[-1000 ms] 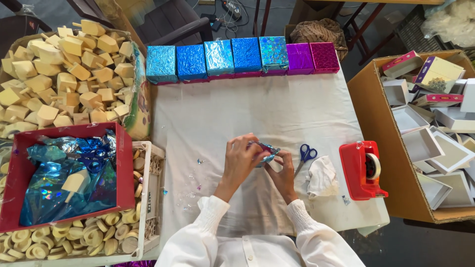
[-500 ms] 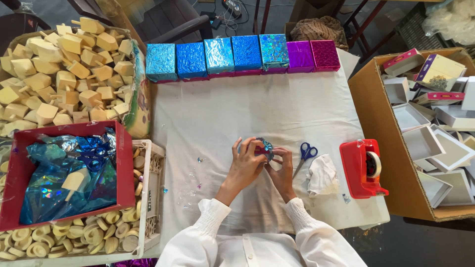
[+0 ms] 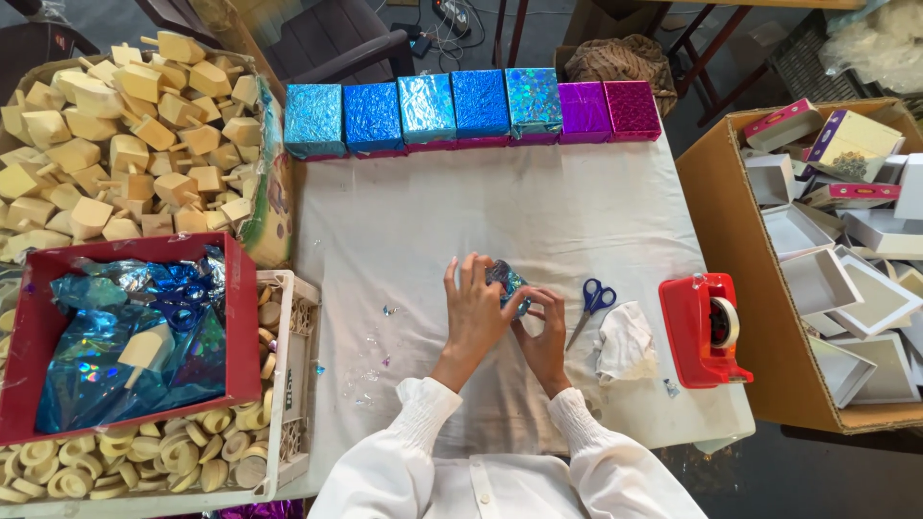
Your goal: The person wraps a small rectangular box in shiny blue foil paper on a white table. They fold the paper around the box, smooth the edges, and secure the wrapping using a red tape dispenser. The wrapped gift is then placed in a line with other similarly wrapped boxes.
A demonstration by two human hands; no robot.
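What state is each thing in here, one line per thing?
left hand: fingers spread over the small foil-wrapped piece
right hand: pinching the piece from the other side
scissors: closed, flat on the cloth
tape dispenser: loaded with a roll, untouched
foil-wrapped boxes: wrapped, standing in a row
red box: open, holding blue foil
cardboard carton: open, holding boxes

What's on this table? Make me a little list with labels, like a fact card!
Left hand: cupped over a small blue foil-wrapped piece
Right hand: pinching the same piece from below
Scissors: blue handles, lying just right of the hands
Tape dispenser: red, near the table's right edge
Wrapped boxes: a row of blue and purple along the far edge
Red tray: holds blue foil sheets, on the left
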